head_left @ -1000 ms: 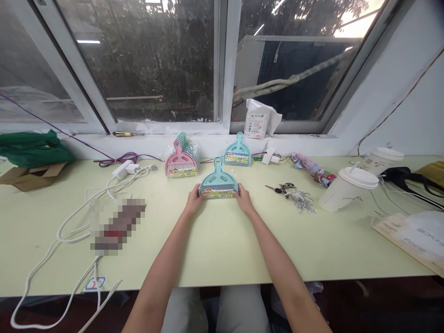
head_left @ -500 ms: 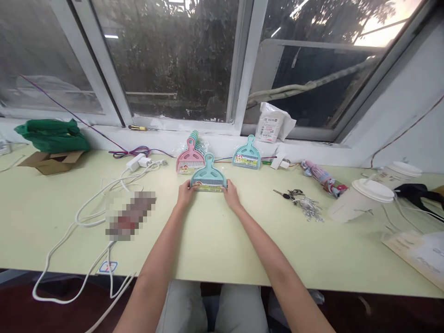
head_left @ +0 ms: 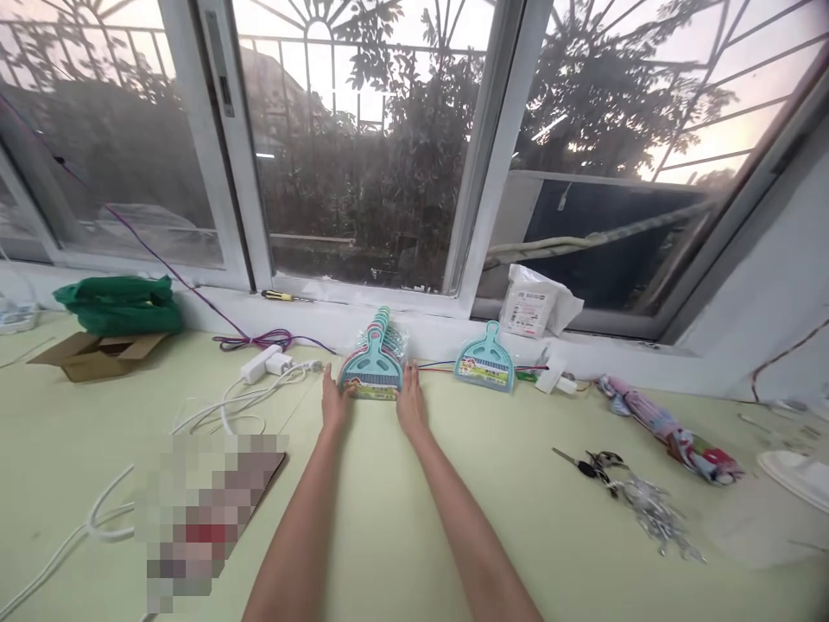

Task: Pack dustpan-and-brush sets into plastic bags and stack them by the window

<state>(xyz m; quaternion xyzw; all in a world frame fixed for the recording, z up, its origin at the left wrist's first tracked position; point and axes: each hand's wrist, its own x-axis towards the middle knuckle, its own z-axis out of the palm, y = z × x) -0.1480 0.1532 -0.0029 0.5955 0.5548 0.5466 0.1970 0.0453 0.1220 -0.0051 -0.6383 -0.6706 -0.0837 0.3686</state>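
A teal mini dustpan and brush set [head_left: 372, 371] in a clear wrapper stands at the front of a row of similar sets [head_left: 382, 320] by the window wall. My left hand [head_left: 335, 404] grips its left edge, thumb at the lower corner. On the opposite edge, my right hand [head_left: 411, 402] grips it too, fingers pointing up along the side of the row. Pink edges of the set behind peek out around the teal one. Another teal dustpan and brush set [head_left: 484, 358] leans alone to the right, apart from my hands.
To the left lie a white power adapter [head_left: 265, 364] with cables, a blurred-out item [head_left: 213, 510], and a cardboard box [head_left: 97, 358] under green cloth [head_left: 120, 304]. On the right are keys [head_left: 589, 466], a folded umbrella [head_left: 667, 428] and a white packet [head_left: 534, 301] on the sill.
Both hands have carried the teal dustpan set forward and slightly left, up against the pink one at the front of the row. The camera view has tilted up and come closer.
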